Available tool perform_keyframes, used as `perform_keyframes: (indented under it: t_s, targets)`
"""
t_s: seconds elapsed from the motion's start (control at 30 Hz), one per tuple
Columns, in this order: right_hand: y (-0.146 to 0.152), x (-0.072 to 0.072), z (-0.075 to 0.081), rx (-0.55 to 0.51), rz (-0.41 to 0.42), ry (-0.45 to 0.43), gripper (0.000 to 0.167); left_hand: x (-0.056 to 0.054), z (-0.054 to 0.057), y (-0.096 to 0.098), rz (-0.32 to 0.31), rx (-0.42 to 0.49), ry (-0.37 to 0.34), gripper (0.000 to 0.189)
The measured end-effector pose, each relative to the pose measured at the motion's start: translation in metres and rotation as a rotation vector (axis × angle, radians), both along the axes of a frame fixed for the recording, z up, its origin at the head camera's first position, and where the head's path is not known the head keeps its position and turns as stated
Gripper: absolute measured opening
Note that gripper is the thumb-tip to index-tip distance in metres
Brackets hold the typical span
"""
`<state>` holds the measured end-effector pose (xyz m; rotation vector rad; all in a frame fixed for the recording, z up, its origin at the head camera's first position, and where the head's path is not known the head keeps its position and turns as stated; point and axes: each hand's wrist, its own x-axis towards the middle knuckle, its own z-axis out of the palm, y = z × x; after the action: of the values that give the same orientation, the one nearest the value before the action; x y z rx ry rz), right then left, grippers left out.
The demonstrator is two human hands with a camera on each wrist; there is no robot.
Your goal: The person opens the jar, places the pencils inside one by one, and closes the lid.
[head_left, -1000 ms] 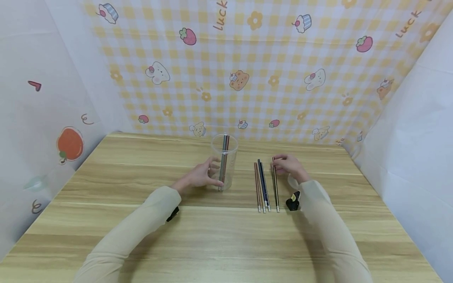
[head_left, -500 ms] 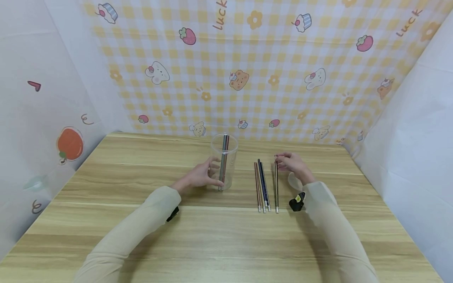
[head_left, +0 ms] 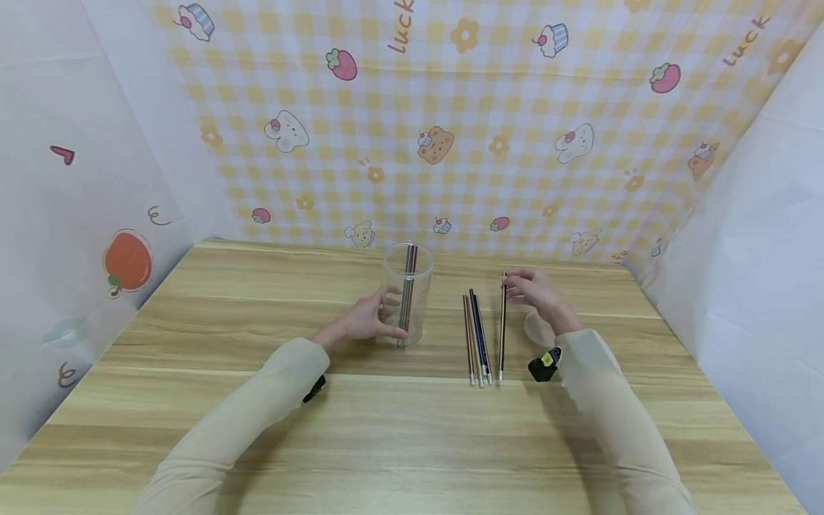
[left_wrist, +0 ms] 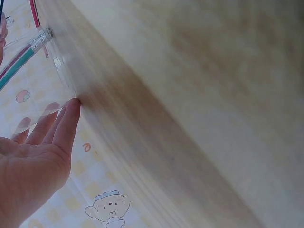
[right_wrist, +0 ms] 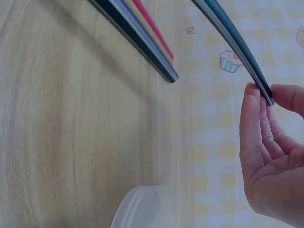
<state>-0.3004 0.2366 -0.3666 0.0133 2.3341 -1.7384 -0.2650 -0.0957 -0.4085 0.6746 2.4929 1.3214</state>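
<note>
My left hand point(head_left: 367, 317) holds a tall clear plastic cup point(head_left: 420, 311) from its left side, thumb in front and fingers behind. Several pencils point(head_left: 408, 293) stand upright inside the cup; in the left wrist view a teal pencil point(left_wrist: 18, 66) shows with its metal ferrule end low. To the right, my right hand point(head_left: 534, 292) pinches a dark pencil point(head_left: 503, 329) by its far end between thumb and fingertips, its eraser end pointing toward me. Left of it, several pencils point(head_left: 478, 336) lie side by side on the table, eraser ends toward me.
A round translucent lid point(head_left: 538, 329) lies on the wooden table point(head_left: 399, 436), just below the right hand. Behind the table hangs a yellow checked cloth point(head_left: 399, 193), with white sheets point(head_left: 766, 236) at both sides.
The right hand has moved slightly right and away from me. The pinched pencil has shifted with it, farther from the other pencils on the table. The left hand and cup have stayed put.
</note>
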Motion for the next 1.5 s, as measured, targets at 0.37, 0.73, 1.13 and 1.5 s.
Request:
perform_keyframes:
  t_s: [0.37,0.73,1.13,1.5]
  targets:
    - [-0.008,0.003,0.008,-0.085,-0.016,0.013,0.042,0.001,0.001,0.000,-0.002,-0.009,0.005,0.081]
    - [-0.023,0.009,0.021,-0.137,-0.015,0.056,0.035,-0.001,-0.001,-0.001,0.006,0.006,-0.021,0.083]
    - [-0.041,0.008,0.043,-0.181,0.000,0.098,0.029,0.002,0.004,0.000,0.000,0.026,-0.031,0.082]
    - [-0.052,0.007,0.067,-0.309,-0.031,0.167,0.021,0.002,0.003,0.000,0.011,0.001,-0.025,0.082]
